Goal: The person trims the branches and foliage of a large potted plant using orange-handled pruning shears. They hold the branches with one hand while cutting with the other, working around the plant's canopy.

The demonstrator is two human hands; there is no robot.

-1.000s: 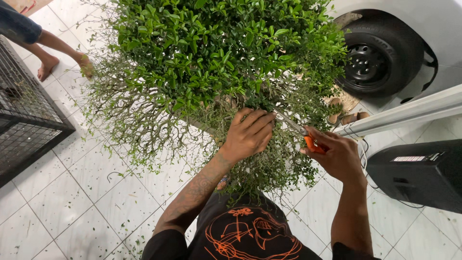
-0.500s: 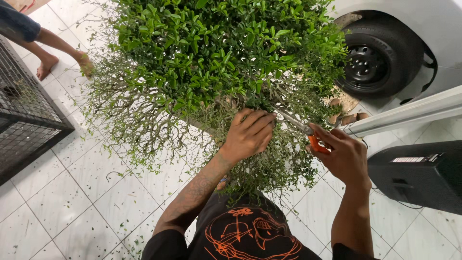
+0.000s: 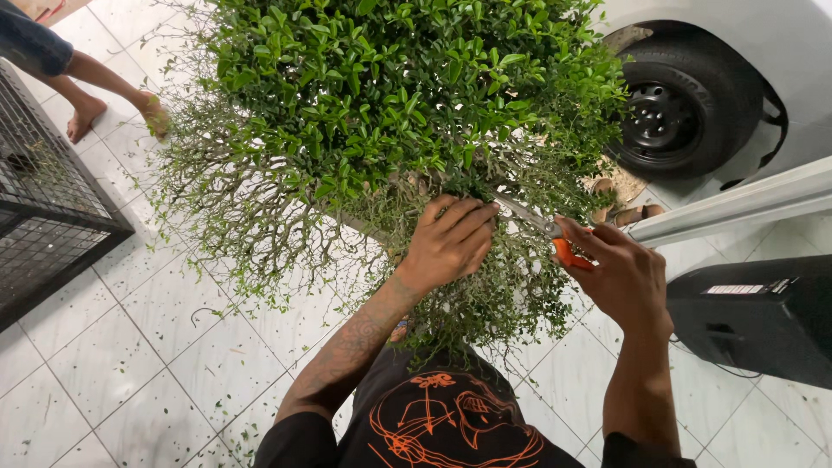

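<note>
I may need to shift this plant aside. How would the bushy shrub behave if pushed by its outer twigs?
The shrub would likely flex rather than move: its outer twigs look thin, wiry and drooping. They probably snap or shed easily, judging by the clippings on the tiles.

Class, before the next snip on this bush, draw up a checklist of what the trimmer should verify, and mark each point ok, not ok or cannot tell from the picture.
1. Right hand has a firm grip on the orange-handled shears: ok.
2. Left hand is apart from the blades: ok, it rests on the foliage beside them.
3. Blade tips in sight: not ok, leaves hide them.
4. Which twig sits between the blades: cannot tell.
5. Bystander's bare feet are away from the bush: ok, but nearby on the tiled floor.
6. Black box is apart from the right elbow: ok.
</note>
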